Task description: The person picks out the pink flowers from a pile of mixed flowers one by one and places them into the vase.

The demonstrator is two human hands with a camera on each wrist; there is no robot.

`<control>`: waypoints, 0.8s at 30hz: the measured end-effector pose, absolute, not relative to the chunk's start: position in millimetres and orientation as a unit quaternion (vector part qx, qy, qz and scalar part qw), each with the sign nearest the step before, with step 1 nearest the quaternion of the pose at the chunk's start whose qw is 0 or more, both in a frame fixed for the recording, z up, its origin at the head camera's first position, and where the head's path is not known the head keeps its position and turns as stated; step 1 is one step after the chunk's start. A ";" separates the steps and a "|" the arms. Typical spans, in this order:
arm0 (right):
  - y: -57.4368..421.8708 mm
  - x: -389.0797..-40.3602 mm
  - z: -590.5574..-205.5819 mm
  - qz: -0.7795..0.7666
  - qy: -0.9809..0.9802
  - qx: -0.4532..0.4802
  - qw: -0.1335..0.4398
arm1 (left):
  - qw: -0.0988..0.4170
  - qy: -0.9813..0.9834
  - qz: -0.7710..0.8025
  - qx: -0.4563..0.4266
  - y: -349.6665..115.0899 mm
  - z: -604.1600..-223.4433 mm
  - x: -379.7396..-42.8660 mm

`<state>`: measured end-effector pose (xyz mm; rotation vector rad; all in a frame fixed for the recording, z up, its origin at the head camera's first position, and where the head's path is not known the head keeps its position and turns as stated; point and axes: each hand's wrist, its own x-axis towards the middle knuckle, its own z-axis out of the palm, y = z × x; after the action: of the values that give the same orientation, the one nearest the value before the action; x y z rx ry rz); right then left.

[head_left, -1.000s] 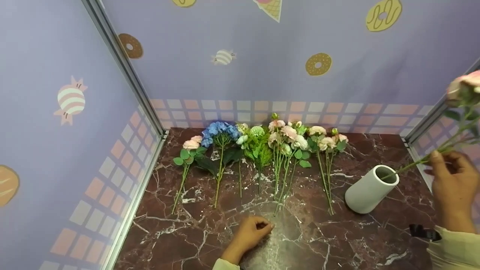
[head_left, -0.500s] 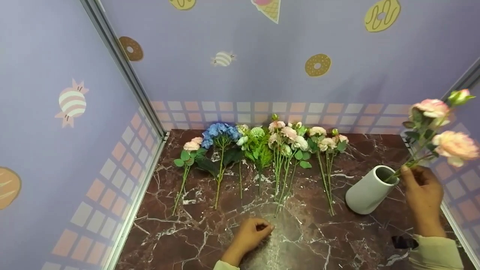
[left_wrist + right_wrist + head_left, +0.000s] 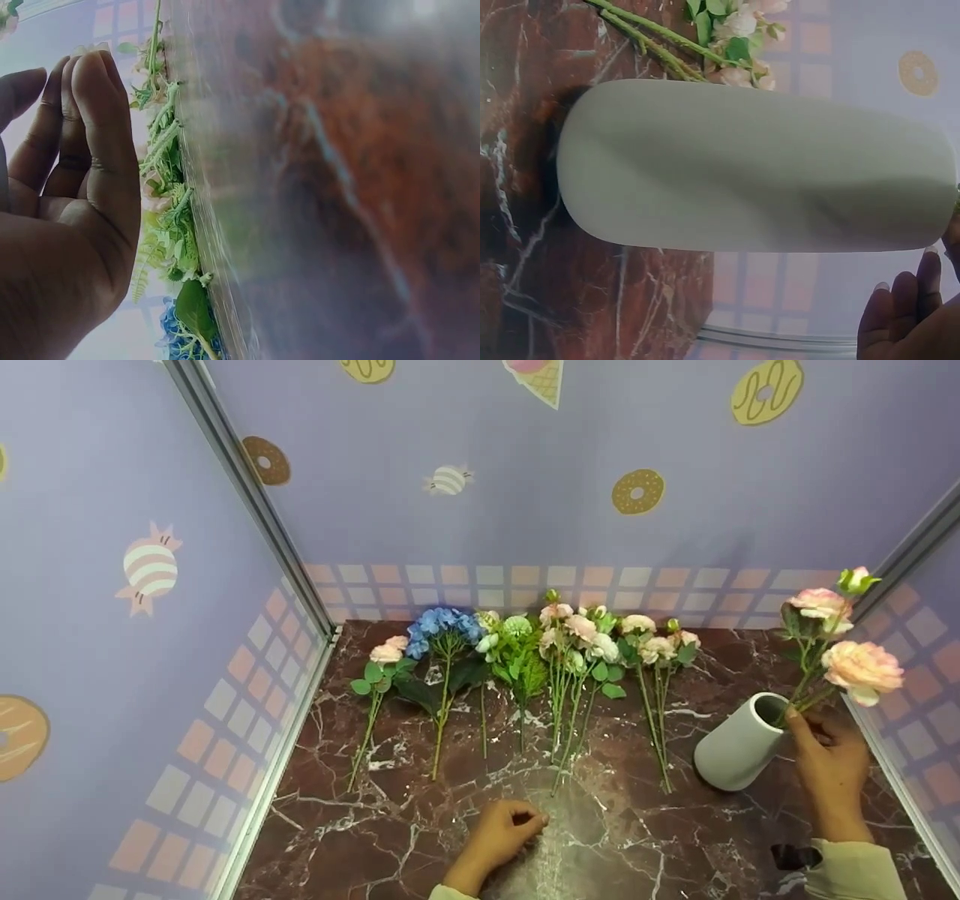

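Observation:
At the right of the head view, my right hand [image 3: 832,769] pinches the stems of a pink flower spray [image 3: 862,671], which has two blooms and a bud. The stems run down into the mouth of a white vase [image 3: 739,746], with thumb and fingers right at its rim. The right wrist view shows the vase [image 3: 757,165] from the side, the right hand [image 3: 911,315] by its top end. My left hand [image 3: 499,836] rests on the table at the front, fingers loosely curled and holding nothing. Its thumb stands apart from the fingers [image 3: 105,112] in the left wrist view.
Several flower stems lie in a row toward the back wall: a small pink flower [image 3: 386,652], a blue hydrangea [image 3: 446,630], green foliage [image 3: 525,664], a pale pink and white cluster [image 3: 577,630], and cream-pink flowers [image 3: 656,649]. Walls stand left, right and behind the marbled table [image 3: 360,840].
My right hand has moved left and slightly down, bringing the pink spray closer over the vase and its stems deeper inside. The left hand stays in place.

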<state>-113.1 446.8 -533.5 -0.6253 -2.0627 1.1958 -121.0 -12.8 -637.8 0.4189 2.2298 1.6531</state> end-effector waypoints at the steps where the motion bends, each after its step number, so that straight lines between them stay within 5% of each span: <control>1: 446.5 -112.3 -534.7 0.457 -0.790 -0.246 0.327 | 0.167 0.782 0.583 0.145 -13.2 -637.7 -120.5; 18: 444.6 -108.1 -544.9 0.508 -0.750 -0.289 0.309 | 0.162 0.783 0.586 0.130 -23.7 -634.7 -121.7; 24: 439.0 -100.0 -542.5 0.518 -0.726 -0.293 0.345 | 0.136 0.801 0.572 0.115 -39.9 -630.5 -132.2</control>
<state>-100.0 439.0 -542.5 -0.7609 -1.8836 1.3447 -132.2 -39.9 -630.5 0.3331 2.3178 1.6568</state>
